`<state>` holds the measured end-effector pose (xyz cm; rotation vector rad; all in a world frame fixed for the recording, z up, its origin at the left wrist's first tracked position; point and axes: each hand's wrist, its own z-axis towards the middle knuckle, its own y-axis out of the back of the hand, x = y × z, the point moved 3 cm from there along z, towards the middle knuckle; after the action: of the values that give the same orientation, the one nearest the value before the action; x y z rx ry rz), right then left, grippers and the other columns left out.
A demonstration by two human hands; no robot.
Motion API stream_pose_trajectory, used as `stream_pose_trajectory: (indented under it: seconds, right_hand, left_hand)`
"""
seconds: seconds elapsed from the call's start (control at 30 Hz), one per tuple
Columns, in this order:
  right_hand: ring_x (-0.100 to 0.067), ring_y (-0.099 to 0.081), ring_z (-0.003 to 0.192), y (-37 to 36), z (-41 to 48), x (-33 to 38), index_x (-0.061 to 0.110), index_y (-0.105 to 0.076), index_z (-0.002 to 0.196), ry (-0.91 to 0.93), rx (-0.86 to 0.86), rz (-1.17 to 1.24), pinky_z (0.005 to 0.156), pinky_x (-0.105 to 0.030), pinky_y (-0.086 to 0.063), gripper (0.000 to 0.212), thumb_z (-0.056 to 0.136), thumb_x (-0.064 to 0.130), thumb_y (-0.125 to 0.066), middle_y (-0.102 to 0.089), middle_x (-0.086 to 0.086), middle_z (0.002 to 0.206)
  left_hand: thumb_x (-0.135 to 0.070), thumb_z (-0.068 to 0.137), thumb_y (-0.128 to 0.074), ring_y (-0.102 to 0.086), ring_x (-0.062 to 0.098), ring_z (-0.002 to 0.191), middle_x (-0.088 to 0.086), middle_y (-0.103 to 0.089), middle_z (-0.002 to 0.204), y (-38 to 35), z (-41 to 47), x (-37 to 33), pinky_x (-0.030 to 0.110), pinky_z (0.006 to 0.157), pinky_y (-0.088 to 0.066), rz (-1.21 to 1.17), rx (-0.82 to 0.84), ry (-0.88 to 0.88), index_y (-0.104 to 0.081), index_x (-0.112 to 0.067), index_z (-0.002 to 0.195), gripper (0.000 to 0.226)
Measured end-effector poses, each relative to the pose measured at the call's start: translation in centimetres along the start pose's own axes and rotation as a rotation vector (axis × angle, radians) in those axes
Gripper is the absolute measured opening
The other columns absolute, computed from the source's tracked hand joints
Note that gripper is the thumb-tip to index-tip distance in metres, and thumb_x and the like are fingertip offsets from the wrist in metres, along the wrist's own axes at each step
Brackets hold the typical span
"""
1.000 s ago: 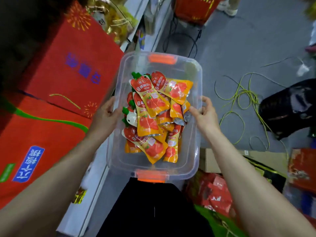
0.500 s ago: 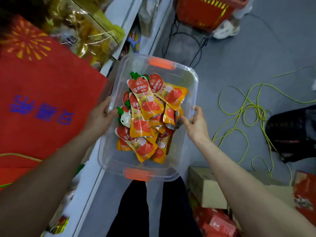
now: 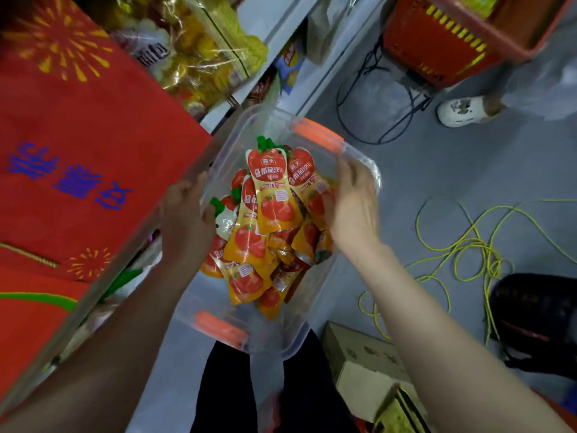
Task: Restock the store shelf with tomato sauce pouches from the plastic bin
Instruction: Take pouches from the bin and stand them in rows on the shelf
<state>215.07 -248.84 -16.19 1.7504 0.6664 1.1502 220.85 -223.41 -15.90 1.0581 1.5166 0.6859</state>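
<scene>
head view | clear plastic bin (image 3: 312, 320) with orange handles, held above grey floor beside shelf (image 3: 281, 35) | inside: heap of glossy red-yellow tomato sauce pouches (image 3: 274, 198), green caps | left hand (image 3: 184, 220) fingers curled over bin's left rim | right hand (image 3: 352, 207) inside bin, fingers loosely spread on pouches, blurred

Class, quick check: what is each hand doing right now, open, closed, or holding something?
Left hand: closed on the left wall of the clear plastic bin.
Right hand: open, fingers spread over the tomato sauce pouches, nothing gripped yet.
</scene>
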Motion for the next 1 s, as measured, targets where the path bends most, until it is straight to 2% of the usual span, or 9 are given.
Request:
stream_pose_trajectory:
  seconds: [0.1,0.17,0.3,0.47,0.67,0.77,0.87,0.93,1.0]
  right_hand:
    - [-0.039,-0.051,0.122,-3.5,3.3,-0.2,0.011,-0.031,0.147,-0.06,0.403,-0.139,0.092,-0.042,-0.045,0.057,0.095,0.02,-0.052,-0.05,-0.02,0.137]
    - [-0.04,-0.059,0.113,-4.6,4.0,-0.5,0.01,-0.033,0.141,-0.079,0.524,-0.219,0.082,-0.04,-0.047,0.052,0.095,0.025,-0.052,-0.055,-0.02,0.13]
    - [-0.037,-0.065,0.104,-3.9,4.5,0.0,0.008,-0.047,0.123,-0.066,0.474,-0.254,0.068,-0.033,-0.041,0.044,0.089,0.031,-0.065,-0.064,-0.017,0.117]
    - [-0.039,-0.065,0.099,-3.3,3.0,-0.2,0.01,-0.054,0.115,-0.091,0.459,-0.197,0.068,-0.034,-0.041,0.041,0.088,0.04,-0.063,-0.068,-0.017,0.108]
    - [-0.041,-0.062,0.103,-3.1,2.6,-0.4,0.014,-0.046,0.124,-0.149,0.456,-0.102,0.074,-0.039,-0.044,0.045,0.089,0.037,-0.064,-0.065,-0.018,0.113]
    - [-0.039,-0.063,0.101,-2.2,2.3,-0.4,0.017,-0.05,0.121,-0.176,0.472,-0.026,0.077,-0.04,-0.049,0.044,0.086,0.037,-0.067,-0.066,-0.015,0.111]
    - [-0.036,-0.063,0.1,-0.7,1.8,-0.4,0.015,-0.056,0.114,-0.204,0.479,0.073,0.072,-0.034,-0.046,0.041,0.083,0.037,-0.071,-0.068,-0.013,0.108]
    - [-0.034,-0.063,0.101,0.5,1.4,-0.2,0.017,-0.057,0.116,-0.224,0.48,0.142,0.074,-0.034,-0.047,0.043,0.082,0.037,-0.074,-0.068,-0.01,0.11]
    - [-0.03,-0.062,0.1,2.0,1.1,0.2,0.019,-0.057,0.117,-0.234,0.487,0.188,0.077,-0.033,-0.047,0.045,0.081,0.037,-0.076,-0.068,-0.005,0.107]
  left_hand:
    - [-0.005,0.081,-0.063,-0.043,0.04,0.115,0.018,-0.051,0.12,-1.2,-1.1,-2.1,0.044,0.096,-0.035,0.085,-0.092,-0.082,-0.051,-0.015,0.135,0.056]
    - [-0.01,0.084,-0.061,-0.039,0.037,0.121,0.015,-0.05,0.124,-2.0,-0.9,-3.0,0.043,0.1,-0.032,0.097,-0.096,-0.075,-0.052,-0.015,0.134,0.051]
    - [-0.014,0.085,-0.064,-0.038,0.031,0.126,0.015,-0.048,0.129,-3.9,0.2,-5.8,0.04,0.101,-0.038,0.061,-0.081,-0.149,-0.046,-0.01,0.137,0.055]
    - [-0.041,0.079,-0.074,-0.036,0.036,0.129,0.021,-0.03,0.143,-8.2,2.3,-7.0,0.046,0.103,-0.042,0.097,0.157,0.035,-0.009,-0.007,0.152,0.103]
    - [0.001,0.074,-0.076,-0.046,0.04,0.124,0.027,-0.018,0.147,-8.6,2.6,-7.7,0.045,0.092,-0.052,0.159,0.122,0.044,0.008,-0.012,0.151,0.115]
    - [0.009,0.077,-0.066,-0.06,0.032,0.098,0.024,-0.012,0.151,-7.2,1.8,-7.8,0.032,0.061,-0.047,0.099,0.157,0.067,0.02,-0.017,0.149,0.115]
    - [0.01,0.078,-0.064,-0.06,0.031,0.099,0.021,-0.011,0.153,-6.2,-0.4,-7.4,0.029,0.062,-0.041,0.08,0.189,0.125,0.024,-0.022,0.148,0.116]
    - [0.009,0.078,-0.064,-0.06,0.029,0.102,0.022,-0.023,0.151,-5.7,-2.0,-7.1,0.029,0.062,-0.042,0.017,0.204,0.211,0.025,-0.027,0.147,0.118]
    - [0.004,0.081,-0.063,-0.059,0.018,0.075,0.016,-0.056,0.119,-4.9,-3.5,-6.8,0.028,0.052,-0.042,-0.056,0.222,0.267,0.016,-0.021,0.151,0.109]
